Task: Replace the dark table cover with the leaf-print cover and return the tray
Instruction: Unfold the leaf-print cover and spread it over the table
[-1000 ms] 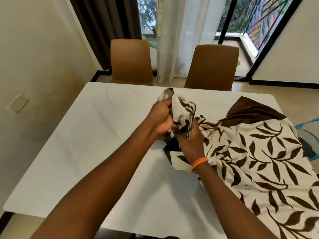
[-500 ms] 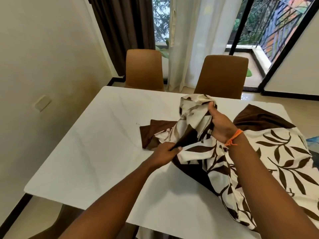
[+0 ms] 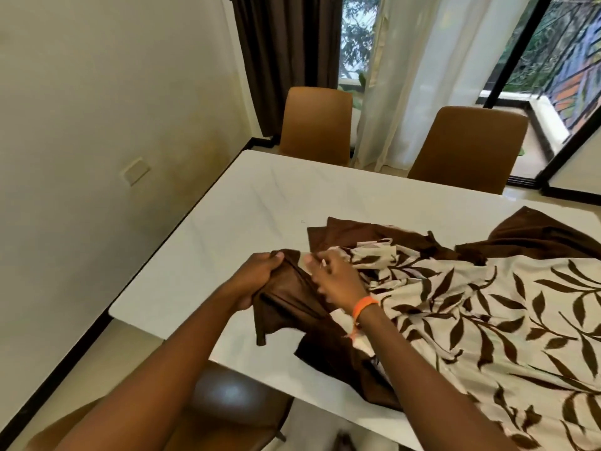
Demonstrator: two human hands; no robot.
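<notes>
This looks like a home dining room. Under the hands lies a white table [image 3: 227, 222], with two tan chairs [image 3: 317, 123] pushed in at the far edge beyond them and a third chair [image 3: 234, 405] just below the left forearm. Farther beyond hang dark curtains [image 3: 286, 53] and sheer white ones [image 3: 422, 76] beside a glass door [image 3: 520, 60], probably onto a balcony. A wall plate [image 3: 135, 170] sits left of the hands.
</notes>
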